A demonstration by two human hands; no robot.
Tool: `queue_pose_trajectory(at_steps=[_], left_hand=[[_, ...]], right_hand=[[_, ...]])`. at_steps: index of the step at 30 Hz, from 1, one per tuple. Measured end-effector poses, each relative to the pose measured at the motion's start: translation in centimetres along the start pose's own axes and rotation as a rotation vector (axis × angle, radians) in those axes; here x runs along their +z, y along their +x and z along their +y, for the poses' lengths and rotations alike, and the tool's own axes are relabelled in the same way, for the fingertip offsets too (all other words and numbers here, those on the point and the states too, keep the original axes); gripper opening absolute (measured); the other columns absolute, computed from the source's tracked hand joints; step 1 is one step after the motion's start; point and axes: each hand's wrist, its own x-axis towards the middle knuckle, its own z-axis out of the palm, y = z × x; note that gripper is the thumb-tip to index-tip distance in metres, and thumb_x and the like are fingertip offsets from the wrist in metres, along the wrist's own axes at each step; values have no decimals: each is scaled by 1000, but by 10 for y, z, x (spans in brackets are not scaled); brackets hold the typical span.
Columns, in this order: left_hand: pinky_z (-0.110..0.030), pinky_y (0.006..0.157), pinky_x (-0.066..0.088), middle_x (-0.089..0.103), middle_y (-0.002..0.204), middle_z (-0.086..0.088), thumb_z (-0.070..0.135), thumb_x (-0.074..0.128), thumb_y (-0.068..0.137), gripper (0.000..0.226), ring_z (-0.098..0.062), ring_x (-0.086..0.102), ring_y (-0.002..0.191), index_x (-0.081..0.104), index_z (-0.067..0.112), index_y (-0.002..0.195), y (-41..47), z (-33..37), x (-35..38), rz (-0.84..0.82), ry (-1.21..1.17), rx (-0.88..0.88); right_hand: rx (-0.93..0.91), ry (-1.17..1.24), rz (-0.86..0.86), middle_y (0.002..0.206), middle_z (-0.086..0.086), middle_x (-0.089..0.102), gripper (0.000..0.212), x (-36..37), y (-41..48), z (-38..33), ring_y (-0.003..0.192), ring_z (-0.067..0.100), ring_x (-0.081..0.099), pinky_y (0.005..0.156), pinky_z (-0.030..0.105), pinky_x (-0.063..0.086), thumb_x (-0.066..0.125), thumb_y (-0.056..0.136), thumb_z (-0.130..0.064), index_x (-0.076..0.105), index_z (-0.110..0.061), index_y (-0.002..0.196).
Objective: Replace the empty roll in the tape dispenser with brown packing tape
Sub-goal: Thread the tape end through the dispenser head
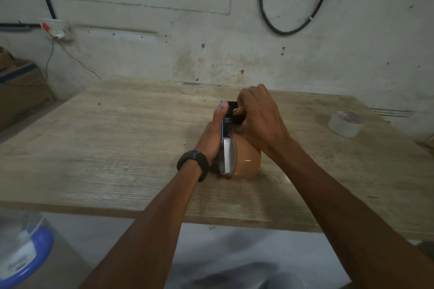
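Tape dispenser (pixel 229 138) lengthwise, teeth pointing away

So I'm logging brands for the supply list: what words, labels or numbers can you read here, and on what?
None can be read.
White tape roll: reddish print on its top face, too blurred.
Blue-rimmed object: white label with dark print, too blurred.
Tape dispenser: no visible text.

No text can be read — the print on the white tape roll's (pixel 345 123) core and the label on the blue-rimmed container (pixel 22 251) are too blurred.
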Motion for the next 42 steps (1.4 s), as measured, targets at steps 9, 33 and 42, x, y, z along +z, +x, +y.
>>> queue_pose_trajectory(at_steps=[9,33,42], left_hand=[[-41,86,58,80,87,0,62,31,99,50,-20,76,84,70,31,98,-3,2,-5,-19,-11,-7],[-35,73,57,80,83,-1,69,36,94,57,-17,75,74,71,27,107,11,-11,-3,-13,-105,-34],[-46,85,54,77,85,-9,71,42,93,55,-26,71,76,81,34,86,7,-10,6,-26,-108,-23]], right_hand=[[-1,79,153,80,0,44,35,0,-4,0,79,-1,20,62,11,34,82,61,5,55,-7,79],[257,471,-114,89,-3,71,20,-49,13,23,82,9,64,69,20,48,66,94,-31,72,-13,99],[239,243,-272,81,1,70,5,-42,21,11,81,16,65,70,21,50,75,84,-8,72,-12,86]])
